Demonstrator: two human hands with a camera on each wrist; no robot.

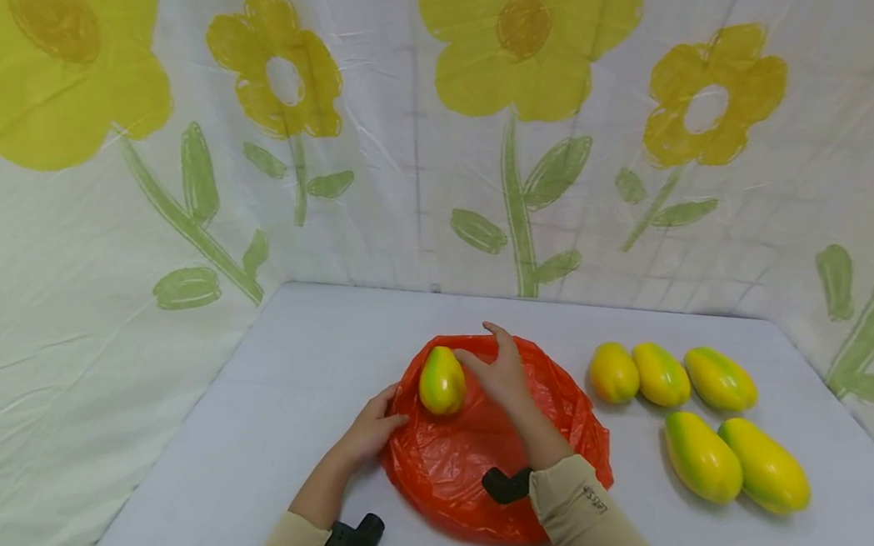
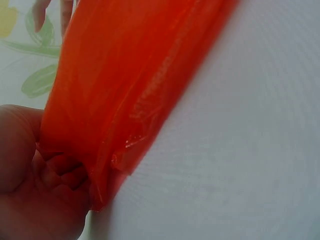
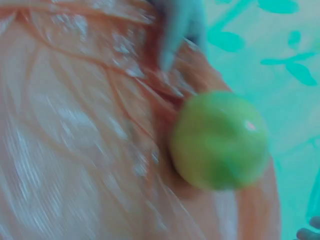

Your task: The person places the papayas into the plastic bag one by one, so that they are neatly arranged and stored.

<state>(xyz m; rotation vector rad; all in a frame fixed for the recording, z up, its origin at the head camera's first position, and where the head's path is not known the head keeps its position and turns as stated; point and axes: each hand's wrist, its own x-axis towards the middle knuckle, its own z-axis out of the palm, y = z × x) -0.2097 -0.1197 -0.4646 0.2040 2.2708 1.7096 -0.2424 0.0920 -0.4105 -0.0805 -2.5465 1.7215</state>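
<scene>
Head view: one fruit (image 1: 442, 381) lies inside bag (image 1: 466, 455), five fruits (image 1: 703, 457) remain on table (image 1: 265, 417); left fingers (image 1: 388, 395) grip bag, right fingers (image 1: 505, 346) spread.

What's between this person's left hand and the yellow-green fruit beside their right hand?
A strip of the red plastic lies between the left hand and the fruit; the head view shows it.

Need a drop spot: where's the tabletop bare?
Bare: tabletop left of the left hand and red bag, out to its left edge; also the gap between bag and the two front fruits. Crowded: the right side, where five fruits bunch, and the bag, with a sixth fruit and the right hand.
</scene>
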